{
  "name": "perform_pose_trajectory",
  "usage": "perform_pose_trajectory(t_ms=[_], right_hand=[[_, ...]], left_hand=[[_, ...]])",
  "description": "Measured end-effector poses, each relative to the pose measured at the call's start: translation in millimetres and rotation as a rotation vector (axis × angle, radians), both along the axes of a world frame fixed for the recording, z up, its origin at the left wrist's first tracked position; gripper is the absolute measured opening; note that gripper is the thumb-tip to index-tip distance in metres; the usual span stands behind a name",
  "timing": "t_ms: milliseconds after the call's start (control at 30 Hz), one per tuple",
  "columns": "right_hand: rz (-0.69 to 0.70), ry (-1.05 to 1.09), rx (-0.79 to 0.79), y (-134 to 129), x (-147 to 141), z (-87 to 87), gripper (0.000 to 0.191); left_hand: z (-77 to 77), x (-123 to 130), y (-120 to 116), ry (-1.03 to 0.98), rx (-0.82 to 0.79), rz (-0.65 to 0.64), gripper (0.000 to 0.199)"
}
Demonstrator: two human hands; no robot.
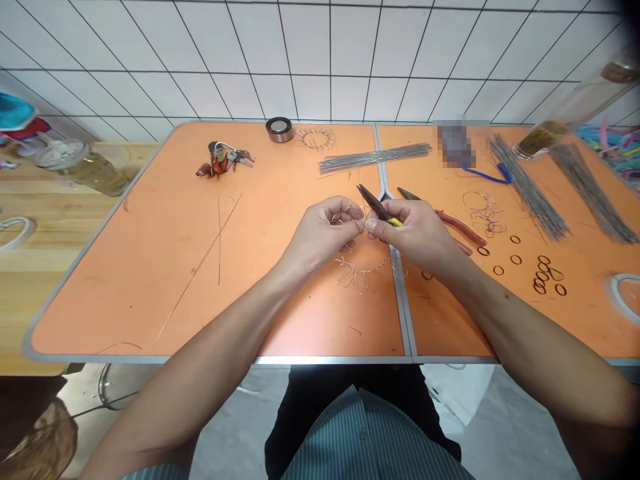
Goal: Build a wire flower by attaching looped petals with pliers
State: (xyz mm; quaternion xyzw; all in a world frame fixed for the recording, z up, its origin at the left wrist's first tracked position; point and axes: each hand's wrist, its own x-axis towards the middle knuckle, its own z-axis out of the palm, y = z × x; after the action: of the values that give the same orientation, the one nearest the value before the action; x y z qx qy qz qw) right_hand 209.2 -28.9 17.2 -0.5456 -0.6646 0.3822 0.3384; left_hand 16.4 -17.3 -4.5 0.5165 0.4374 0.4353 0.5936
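Observation:
Near the middle of the orange table, my left hand (330,227) pinches thin copper-coloured wire that forms a ring with small loops (367,270), hanging below both hands. My right hand (413,230) is closed around dark-tipped pliers with yellow on the handle (377,203), their jaws pointing up and left. Its thumb and fingertip also meet at the wire, close to my left fingertips. The exact grip on the wire is too small to make out. Partly behind my right hand lies a second pair of pliers with red handles (463,228).
Bundles of straight wire (375,158) lie at the back and right (530,190). Tape (279,129), keys (233,159), another wire ring (315,139) and two long loose wires (200,267) are farther left. Several small dark rings (543,275) lie right, near a glass jar (547,137).

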Motion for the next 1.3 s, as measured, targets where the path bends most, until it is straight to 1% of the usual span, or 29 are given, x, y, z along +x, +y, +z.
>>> perform_pose_trajectory(t_ms=[167, 267, 400, 500, 733, 900, 1033, 1167, 1300], right_hand=[[0.013, 0.012, -0.018, -0.6, -0.3, -0.4, 0.018], [0.020, 0.005, -0.028, -1.0, -0.8, 0.2, 0.018], [0.021, 0.001, -0.051, -1.3, -1.8, 0.6, 0.017], [0.026, -0.001, -0.060, -1.3, -2.3, 1.0, 0.015], [0.029, 0.006, -0.077, -2.3, -3.2, 0.8, 0.016], [0.033, 0.002, -0.083, -3.7, -2.7, 1.5, 0.018], [0.028, 0.011, -0.079, -4.3, -2.4, 1.4, 0.008], [0.006, -0.002, -0.071, -4.6, -2.8, 1.1, 0.005], [0.000, -0.023, -0.057, -4.6, -2.2, 0.6, 0.009]], left_hand=[[-0.7, -3.9, 2.3, -0.081, 0.018, -0.034, 0.019], [-2.9, -4.3, 3.7, -0.117, 0.028, -0.019, 0.025], [-5.9, -3.8, 5.1, -0.107, 0.053, -0.006, 0.030], [-5.8, -3.6, 4.6, -0.109, 0.057, -0.006, 0.027], [1.5, -2.5, 1.5, -0.056, 0.062, 0.015, 0.019], [0.9, -2.6, 2.2, -0.044, 0.068, 0.045, 0.013], [0.2, -4.4, 3.2, -0.025, 0.077, 0.081, 0.008], [0.1, -6.5, 3.8, -0.003, 0.090, 0.075, 0.009], [1.1, -7.1, 3.4, 0.015, 0.123, 0.071, 0.009]])
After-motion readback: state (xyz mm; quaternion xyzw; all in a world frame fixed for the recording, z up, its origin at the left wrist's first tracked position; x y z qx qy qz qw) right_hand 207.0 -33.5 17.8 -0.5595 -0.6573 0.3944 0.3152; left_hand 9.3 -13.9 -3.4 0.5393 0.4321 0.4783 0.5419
